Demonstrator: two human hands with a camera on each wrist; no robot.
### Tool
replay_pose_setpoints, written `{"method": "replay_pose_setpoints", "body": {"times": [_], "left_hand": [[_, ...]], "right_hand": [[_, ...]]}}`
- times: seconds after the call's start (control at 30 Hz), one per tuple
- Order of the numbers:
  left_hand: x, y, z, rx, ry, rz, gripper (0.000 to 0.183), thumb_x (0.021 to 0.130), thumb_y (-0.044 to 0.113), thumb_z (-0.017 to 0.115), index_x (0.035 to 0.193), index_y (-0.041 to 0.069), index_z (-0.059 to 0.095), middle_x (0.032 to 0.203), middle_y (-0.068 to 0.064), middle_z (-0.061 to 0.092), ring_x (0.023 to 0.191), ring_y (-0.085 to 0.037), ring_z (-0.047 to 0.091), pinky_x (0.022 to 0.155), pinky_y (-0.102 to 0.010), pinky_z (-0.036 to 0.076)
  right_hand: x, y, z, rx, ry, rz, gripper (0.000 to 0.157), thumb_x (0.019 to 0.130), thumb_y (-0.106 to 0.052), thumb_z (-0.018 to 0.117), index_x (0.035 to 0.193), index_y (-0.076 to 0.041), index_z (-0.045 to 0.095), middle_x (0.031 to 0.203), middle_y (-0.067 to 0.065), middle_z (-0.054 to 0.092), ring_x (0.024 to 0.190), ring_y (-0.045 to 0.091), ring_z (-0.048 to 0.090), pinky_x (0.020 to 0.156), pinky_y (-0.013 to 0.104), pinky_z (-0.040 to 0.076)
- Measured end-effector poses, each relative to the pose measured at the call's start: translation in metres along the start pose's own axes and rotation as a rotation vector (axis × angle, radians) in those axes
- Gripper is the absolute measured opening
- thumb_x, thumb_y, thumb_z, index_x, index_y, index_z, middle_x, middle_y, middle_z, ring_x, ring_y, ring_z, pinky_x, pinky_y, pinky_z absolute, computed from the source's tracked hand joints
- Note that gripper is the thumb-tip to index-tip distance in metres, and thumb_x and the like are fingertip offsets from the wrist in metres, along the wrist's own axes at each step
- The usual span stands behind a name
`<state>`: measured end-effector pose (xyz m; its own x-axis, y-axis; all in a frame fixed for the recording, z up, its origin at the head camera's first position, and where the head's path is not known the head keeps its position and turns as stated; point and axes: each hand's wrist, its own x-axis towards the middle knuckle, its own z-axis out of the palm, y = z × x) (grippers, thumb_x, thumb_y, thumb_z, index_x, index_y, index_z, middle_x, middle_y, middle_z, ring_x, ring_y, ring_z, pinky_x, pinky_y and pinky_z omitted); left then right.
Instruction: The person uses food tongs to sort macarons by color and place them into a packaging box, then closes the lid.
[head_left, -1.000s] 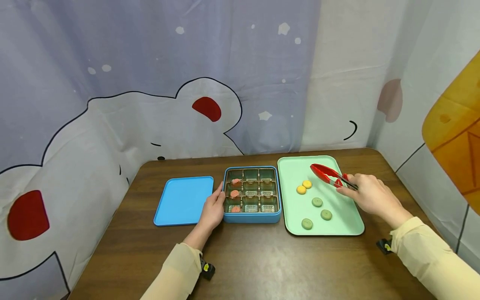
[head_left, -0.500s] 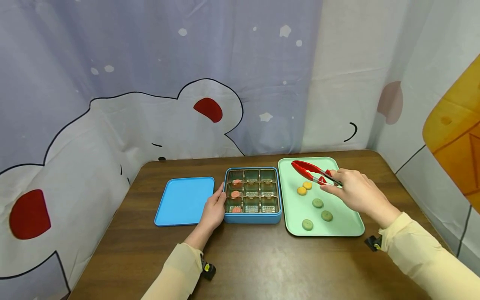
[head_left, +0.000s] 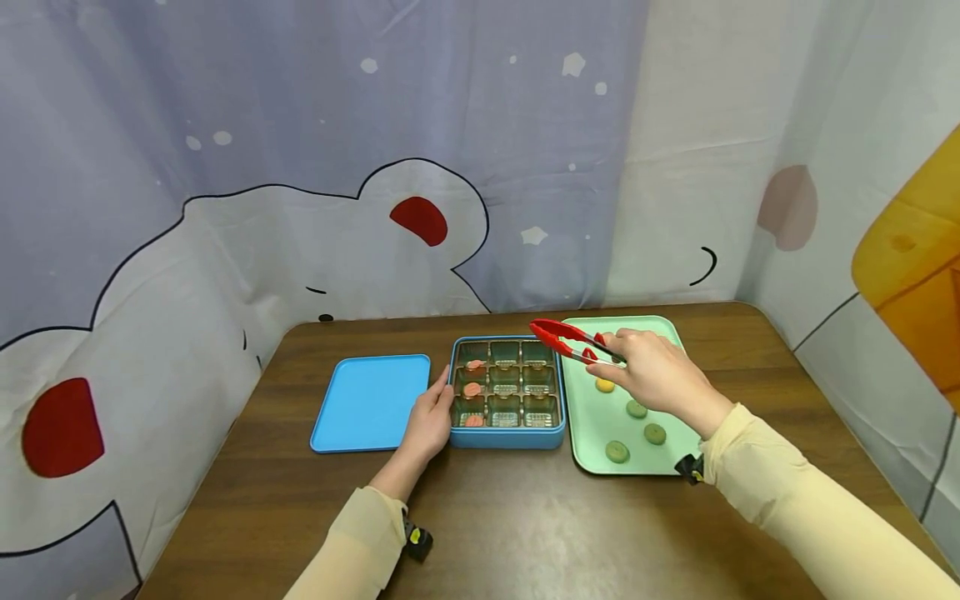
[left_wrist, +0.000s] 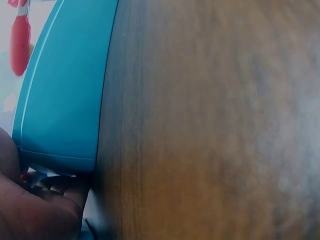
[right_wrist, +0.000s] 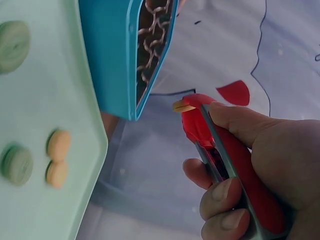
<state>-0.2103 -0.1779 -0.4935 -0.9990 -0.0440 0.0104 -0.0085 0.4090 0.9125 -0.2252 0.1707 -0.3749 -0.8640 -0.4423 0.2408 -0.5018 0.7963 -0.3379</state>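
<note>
My right hand (head_left: 660, 375) grips red-tipped tongs (head_left: 558, 333), whose tips are over the back right corner of the blue box (head_left: 506, 439) in the head view. In the right wrist view a yellow macaron (right_wrist: 181, 106) is pinched between the tong tips. My left hand (head_left: 429, 421) holds the box at its left side, thumb by the rim and fingers along the outer wall. Inside the box is a clear divided insert; a pink macaron (head_left: 472, 389) lies in each left-column compartment, and the middle and right columns are bare.
A pale green tray (head_left: 588, 462) stands right of the box. On it lie several green macarons (head_left: 655, 433) and two yellow macarons (right_wrist: 59, 145), partly hidden by my right hand in the head view. Left of the box lies a flat blue lid (head_left: 367, 404).
My right hand has carried the tongs leftward from above the tray to the box's back right corner. My left hand and the box have stayed in place.
</note>
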Motion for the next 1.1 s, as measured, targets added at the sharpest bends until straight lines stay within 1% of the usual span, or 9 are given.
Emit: {"method": "replay_pose_setpoints", "body": {"times": [0.17,0.3,0.5,0.6,0.77,0.87,0.97,1.03,1.1], "left_hand": [[-0.001,0.0,-0.001,-0.017,-0.006,0.008,0.052,0.117,0.024,0.038,0.167,0.011,0.032,0.158,-0.013,0.051,0.152,-0.038,0.035,0.121,-0.058,0.03],[0.0,-0.002,-0.001,-0.001,-0.002,0.007,0.052,0.118,0.023,0.037,0.167,0.01,0.031,0.159,-0.017,0.049,0.151,-0.04,0.036,0.121,-0.059,0.03],[0.0,-0.003,-0.001,-0.011,-0.005,0.012,0.052,0.117,0.023,0.038,0.168,0.011,0.031,0.16,-0.019,0.047,0.151,-0.04,0.035,0.121,-0.058,0.03],[0.001,-0.004,-0.001,-0.007,-0.007,0.025,0.052,0.117,0.022,0.038,0.167,0.011,0.031,0.16,-0.018,0.047,0.151,-0.04,0.035,0.12,-0.058,0.031],[0.001,-0.003,0.0,-0.004,-0.007,0.023,0.052,0.117,0.024,0.039,0.167,0.013,0.031,0.16,-0.014,0.048,0.152,-0.037,0.035,0.121,-0.057,0.031],[0.001,-0.003,0.001,-0.003,-0.008,0.023,0.052,0.117,0.023,0.039,0.167,0.011,0.031,0.16,-0.015,0.047,0.152,-0.038,0.035,0.121,-0.058,0.031],[0.001,-0.003,0.001,0.003,-0.002,0.015,0.052,0.117,0.023,0.038,0.167,0.01,0.031,0.16,-0.017,0.047,0.152,-0.039,0.034,0.121,-0.059,0.03],[0.0,-0.002,0.0,0.007,0.002,0.011,0.052,0.117,0.023,0.038,0.167,0.008,0.031,0.161,-0.018,0.046,0.152,-0.04,0.034,0.121,-0.059,0.029],[0.0,-0.002,0.0,0.0,0.001,0.001,0.052,0.118,0.024,0.038,0.167,0.009,0.031,0.159,-0.017,0.048,0.152,-0.039,0.034,0.121,-0.058,0.03]], "right_hand": [[0.016,-0.011,0.013,0.001,-0.01,-0.018,0.027,0.098,-0.035,0.078,0.086,-0.016,0.064,0.073,-0.002,0.051,0.061,0.018,0.047,0.056,0.035,0.039],[0.025,-0.017,0.022,0.003,-0.033,-0.006,0.026,0.099,-0.038,0.077,0.091,-0.015,0.067,0.073,-0.002,0.051,0.062,0.019,0.048,0.055,0.035,0.039],[0.032,-0.019,0.031,0.003,-0.057,-0.006,0.031,0.099,-0.039,0.077,0.11,-0.01,0.075,0.083,-0.002,0.061,0.068,0.019,0.055,0.058,0.038,0.045],[0.034,-0.019,0.034,0.006,-0.052,-0.013,0.032,0.098,-0.041,0.078,0.11,-0.011,0.075,0.085,-0.001,0.063,0.068,0.02,0.056,0.059,0.039,0.046],[0.033,-0.016,0.032,-0.002,-0.03,-0.001,0.031,0.096,-0.044,0.079,0.098,-0.015,0.07,0.084,0.0,0.062,0.068,0.022,0.057,0.061,0.041,0.046],[0.031,-0.013,0.028,-0.002,-0.032,0.021,0.031,0.096,-0.045,0.079,0.093,-0.016,0.067,0.08,-0.001,0.059,0.067,0.022,0.056,0.061,0.041,0.045],[0.027,-0.01,0.023,0.0,-0.037,0.038,0.031,0.097,-0.044,0.078,0.093,-0.016,0.067,0.077,-0.002,0.057,0.066,0.021,0.055,0.06,0.039,0.044],[0.024,-0.006,0.02,-0.003,-0.035,0.046,0.03,0.097,-0.044,0.078,0.096,-0.016,0.068,0.079,-0.002,0.058,0.066,0.021,0.055,0.059,0.039,0.044],[0.019,0.0,0.016,-0.007,-0.035,0.054,0.032,0.097,-0.044,0.078,0.1,-0.014,0.07,0.082,-0.001,0.06,0.068,0.021,0.055,0.061,0.04,0.045]]}}
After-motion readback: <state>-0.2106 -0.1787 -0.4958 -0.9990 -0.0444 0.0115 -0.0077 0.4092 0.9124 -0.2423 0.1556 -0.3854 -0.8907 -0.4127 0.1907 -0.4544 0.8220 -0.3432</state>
